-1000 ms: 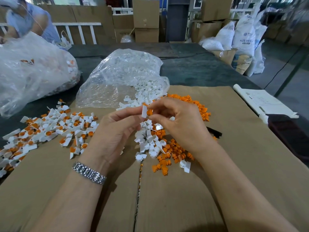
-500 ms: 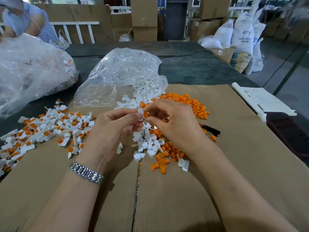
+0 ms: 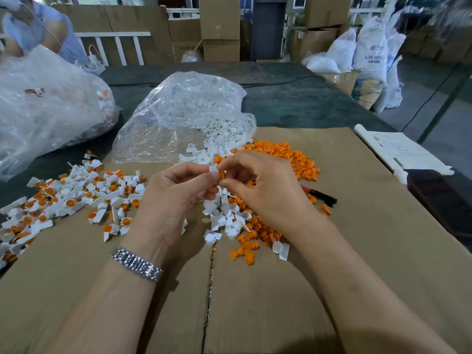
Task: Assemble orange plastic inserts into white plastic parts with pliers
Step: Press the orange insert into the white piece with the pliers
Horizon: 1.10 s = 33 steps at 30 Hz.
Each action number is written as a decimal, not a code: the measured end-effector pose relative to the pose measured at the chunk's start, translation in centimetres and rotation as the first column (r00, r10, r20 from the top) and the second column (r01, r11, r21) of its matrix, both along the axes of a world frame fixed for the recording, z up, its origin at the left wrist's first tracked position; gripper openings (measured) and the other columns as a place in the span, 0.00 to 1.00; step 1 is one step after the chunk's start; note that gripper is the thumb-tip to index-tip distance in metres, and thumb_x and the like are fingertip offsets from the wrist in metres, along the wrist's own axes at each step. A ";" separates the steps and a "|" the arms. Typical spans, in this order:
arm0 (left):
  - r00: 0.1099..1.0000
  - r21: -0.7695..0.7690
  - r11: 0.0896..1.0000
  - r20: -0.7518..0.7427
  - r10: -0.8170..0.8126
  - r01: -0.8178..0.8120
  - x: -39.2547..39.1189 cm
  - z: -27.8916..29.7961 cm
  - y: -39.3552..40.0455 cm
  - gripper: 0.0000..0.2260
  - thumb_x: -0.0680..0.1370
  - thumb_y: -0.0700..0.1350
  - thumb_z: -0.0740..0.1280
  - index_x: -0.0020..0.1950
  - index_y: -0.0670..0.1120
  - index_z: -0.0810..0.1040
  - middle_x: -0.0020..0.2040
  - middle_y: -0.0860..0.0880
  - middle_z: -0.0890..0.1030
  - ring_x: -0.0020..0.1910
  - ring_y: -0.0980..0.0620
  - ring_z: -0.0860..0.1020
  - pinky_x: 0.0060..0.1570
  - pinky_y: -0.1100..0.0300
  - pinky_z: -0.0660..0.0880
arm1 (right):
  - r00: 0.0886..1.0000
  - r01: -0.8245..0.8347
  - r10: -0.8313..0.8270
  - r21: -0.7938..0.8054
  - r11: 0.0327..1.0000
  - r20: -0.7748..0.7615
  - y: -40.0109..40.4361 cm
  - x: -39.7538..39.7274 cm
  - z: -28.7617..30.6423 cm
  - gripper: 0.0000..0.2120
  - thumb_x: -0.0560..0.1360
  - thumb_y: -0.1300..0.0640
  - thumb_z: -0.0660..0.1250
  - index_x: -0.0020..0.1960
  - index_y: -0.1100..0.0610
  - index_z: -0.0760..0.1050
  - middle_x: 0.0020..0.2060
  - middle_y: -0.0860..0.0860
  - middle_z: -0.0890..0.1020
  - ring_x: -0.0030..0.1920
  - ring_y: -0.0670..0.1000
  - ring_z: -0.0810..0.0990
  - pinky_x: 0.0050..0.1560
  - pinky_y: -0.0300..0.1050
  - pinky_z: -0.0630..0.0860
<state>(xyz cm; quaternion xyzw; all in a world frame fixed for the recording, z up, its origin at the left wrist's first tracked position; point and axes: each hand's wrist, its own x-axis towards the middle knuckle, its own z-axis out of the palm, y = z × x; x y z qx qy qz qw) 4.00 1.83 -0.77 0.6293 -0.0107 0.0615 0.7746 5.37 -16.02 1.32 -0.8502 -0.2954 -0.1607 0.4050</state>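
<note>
My left hand (image 3: 176, 192) pinches a small white plastic part (image 3: 213, 169) between thumb and fingertips. My right hand (image 3: 265, 190) pinches an orange insert (image 3: 221, 174) and holds it against that white part, above the middle of the cardboard. Under my hands lies a pile of loose white parts (image 3: 224, 218) mixed with orange inserts (image 3: 255, 236). More orange inserts (image 3: 293, 157) are heaped behind my right hand. Pliers with red and black handles (image 3: 321, 195) lie on the cardboard right of my right hand, partly hidden by it.
Assembled white-and-orange pieces (image 3: 76, 198) are spread at the left. A clear bag of white parts (image 3: 184, 116) lies behind the hands, a larger bag (image 3: 46, 111) at far left. Papers (image 3: 398, 149) and a dark object (image 3: 444, 200) sit at the right edge. A person (image 3: 38, 29) stands at back left.
Both hands have stayed together over the pile, working the orange insert against the white part; the white part sits lower between the fingertips than a second ago.
</note>
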 end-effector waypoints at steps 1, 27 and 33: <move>1.000 -0.013 1.000 -0.003 -0.002 0.002 0.0 0.0 0.0 0.14 0.63 0.47 0.81 0.44 0.43 0.88 0.41 0.41 0.85 0.38 0.48 0.82 0.41 0.61 0.79 | 0.998 -0.015 0.017 0.034 0.999 -0.061 -0.2 0.1 0.1 0.13 0.74 0.57 0.76 0.58 0.56 0.81 0.45 0.47 0.83 0.44 0.45 0.82 0.49 0.39 0.80; 0.999 -0.213 0.977 -0.029 0.021 -0.026 0.0 0.6 0.9 0.03 0.70 0.40 0.77 0.42 0.46 0.88 0.41 0.47 0.85 0.38 0.53 0.82 0.40 0.64 0.80 | 0.758 0.033 -0.113 -0.134 0.990 -0.643 -3.8 -0.1 4.3 0.08 0.82 0.52 0.64 0.50 0.55 0.79 0.37 0.53 0.85 0.38 0.49 0.86 0.44 0.43 0.84; 0.999 -0.246 0.968 -0.006 0.051 -0.050 0.1 0.5 1.0 0.05 0.69 0.41 0.78 0.44 0.45 0.88 0.42 0.46 0.85 0.39 0.52 0.83 0.40 0.64 0.80 | 0.707 -0.110 -0.040 -0.166 0.980 -0.706 -0.6 -1.7 4.4 0.14 0.84 0.49 0.61 0.50 0.59 0.77 0.47 0.60 0.85 0.50 0.60 0.85 0.56 0.61 0.80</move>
